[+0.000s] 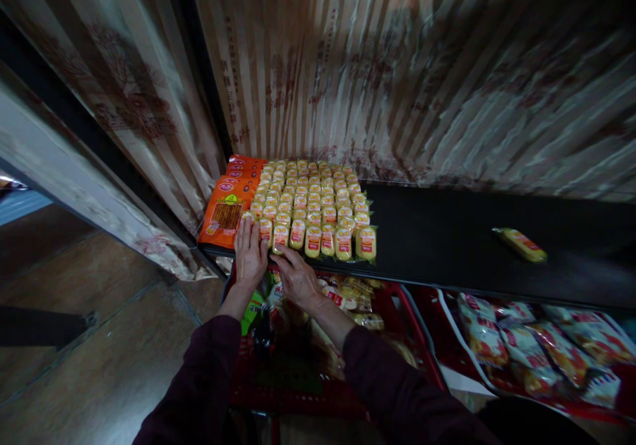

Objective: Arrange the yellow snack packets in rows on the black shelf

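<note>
Rows of small yellow wrapped cakes [313,241] with red and white labels stand close together on the black shelf [432,233]. My left hand [250,254] lies with outstretched fingers against the front left cakes, beside the orange snack packets [221,216]. Close by on the right, my right hand [298,278] reaches to the lower front of the row, its fingers extended and touching the cakes near the shelf edge. Neither hand is closed round a cake. One single wrapped cake [521,245] lies flat on the right part of the shelf.
Below the shelf edge, a red basket or cart [405,319] holds mixed packaged food. A second red container [447,319] with white-and-red snack bags [531,346] stands at the right. Patterned striped cloth [308,67] hangs behind the shelf, and a dark post [206,67] rises at its left.
</note>
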The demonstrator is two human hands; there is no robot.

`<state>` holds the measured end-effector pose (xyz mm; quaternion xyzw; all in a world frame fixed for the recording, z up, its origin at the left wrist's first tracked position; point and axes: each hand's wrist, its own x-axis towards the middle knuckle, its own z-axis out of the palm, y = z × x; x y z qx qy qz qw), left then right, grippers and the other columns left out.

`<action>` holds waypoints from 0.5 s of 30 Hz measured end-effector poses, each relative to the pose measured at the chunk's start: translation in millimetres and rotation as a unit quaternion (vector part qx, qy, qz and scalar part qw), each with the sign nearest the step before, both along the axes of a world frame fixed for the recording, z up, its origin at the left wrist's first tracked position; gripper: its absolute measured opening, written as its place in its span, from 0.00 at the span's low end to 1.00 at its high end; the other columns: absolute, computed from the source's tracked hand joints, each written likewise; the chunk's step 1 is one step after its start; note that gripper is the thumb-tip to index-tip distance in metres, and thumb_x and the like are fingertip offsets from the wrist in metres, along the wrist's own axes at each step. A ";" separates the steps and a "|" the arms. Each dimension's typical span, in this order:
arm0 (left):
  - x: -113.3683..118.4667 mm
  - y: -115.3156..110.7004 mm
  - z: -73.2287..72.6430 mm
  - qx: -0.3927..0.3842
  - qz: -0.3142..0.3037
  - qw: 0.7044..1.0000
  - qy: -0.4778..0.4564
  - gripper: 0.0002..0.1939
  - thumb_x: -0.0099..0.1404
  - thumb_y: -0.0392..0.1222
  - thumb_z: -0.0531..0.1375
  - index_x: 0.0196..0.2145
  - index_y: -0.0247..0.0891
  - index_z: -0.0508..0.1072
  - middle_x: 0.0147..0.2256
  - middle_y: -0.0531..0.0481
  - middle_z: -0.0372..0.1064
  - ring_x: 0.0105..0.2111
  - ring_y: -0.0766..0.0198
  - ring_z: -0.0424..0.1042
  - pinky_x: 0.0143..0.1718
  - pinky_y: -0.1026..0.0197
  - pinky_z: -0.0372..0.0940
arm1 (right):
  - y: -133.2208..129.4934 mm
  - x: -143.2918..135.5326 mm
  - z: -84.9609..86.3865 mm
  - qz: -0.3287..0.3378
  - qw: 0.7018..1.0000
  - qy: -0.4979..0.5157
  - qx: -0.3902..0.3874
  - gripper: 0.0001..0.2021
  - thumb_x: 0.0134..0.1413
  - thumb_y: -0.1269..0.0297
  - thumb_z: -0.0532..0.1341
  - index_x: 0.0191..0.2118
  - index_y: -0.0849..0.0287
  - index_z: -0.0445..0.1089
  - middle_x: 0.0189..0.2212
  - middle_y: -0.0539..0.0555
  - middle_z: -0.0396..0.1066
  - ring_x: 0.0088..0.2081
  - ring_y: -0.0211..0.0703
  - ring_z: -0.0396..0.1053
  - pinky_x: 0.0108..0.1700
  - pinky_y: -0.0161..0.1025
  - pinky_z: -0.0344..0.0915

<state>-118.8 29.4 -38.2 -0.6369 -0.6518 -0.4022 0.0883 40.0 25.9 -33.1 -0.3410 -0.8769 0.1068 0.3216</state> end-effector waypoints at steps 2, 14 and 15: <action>-0.4 -2.3 0.9 -0.003 -0.001 1.000 -0.003 0.25 0.69 0.43 0.47 0.62 0.33 0.56 0.64 0.35 0.49 0.66 0.53 0.41 0.63 0.43 0.46 | -0.8 0.5 -0.4 0.002 1.000 -0.002 -0.002 0.20 0.54 0.77 0.53 0.52 0.58 0.69 0.55 0.60 0.64 0.56 0.47 0.63 0.55 0.48 0.67; -11.6 -20.1 4.5 -0.010 0.001 1.000 0.021 0.24 0.68 0.42 0.48 0.60 0.33 0.57 0.63 0.35 0.49 0.66 0.52 0.42 0.62 0.44 0.50 | -6.8 1.3 2.3 -0.001 0.999 -0.041 0.020 0.19 0.53 0.78 0.54 0.49 0.62 0.71 0.56 0.59 0.65 0.49 0.49 0.68 0.51 0.48 0.69; -11.7 -21.2 4.6 -0.012 0.000 1.000 0.022 0.25 0.68 0.42 0.49 0.60 0.33 0.57 0.63 0.35 0.50 0.66 0.52 0.42 0.62 0.44 0.50 | -7.2 1.5 1.9 -0.001 0.999 -0.042 0.018 0.19 0.53 0.78 0.54 0.49 0.61 0.71 0.56 0.59 0.65 0.49 0.49 0.68 0.51 0.48 0.69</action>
